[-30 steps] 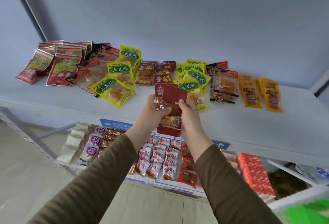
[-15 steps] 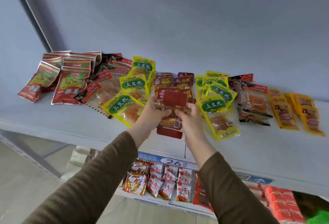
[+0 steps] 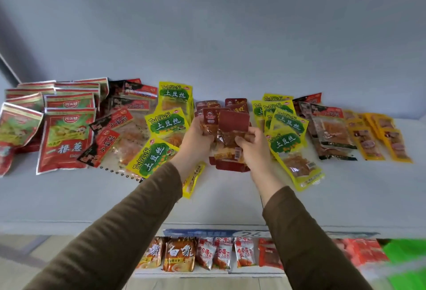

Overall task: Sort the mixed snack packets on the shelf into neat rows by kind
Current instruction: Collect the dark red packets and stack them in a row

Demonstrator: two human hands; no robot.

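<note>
Both hands hold a small stack of dark red packets [image 3: 227,138] above the shelf [image 3: 345,197]: the left hand [image 3: 198,138] curls round the stack's left side, and the right hand [image 3: 252,145] pinches its right edge between thumb and fingers. The step in hand looks like squaring this bundle before laying it down with its kind; more dark red packets on the shelf [image 3: 221,105] lie just beyond the hands. To do it well, the edges should be tapped level while both grips stay light, then the stack lowered flat. Room is tight: yellow-green packets to the left [image 3: 161,142] and yellow-green packets to the right [image 3: 288,137] crowd close on either side, some seemingly under the wrists. The bare strip of shelf lies nearer the person, below the hands, short of the front edge.
</note>
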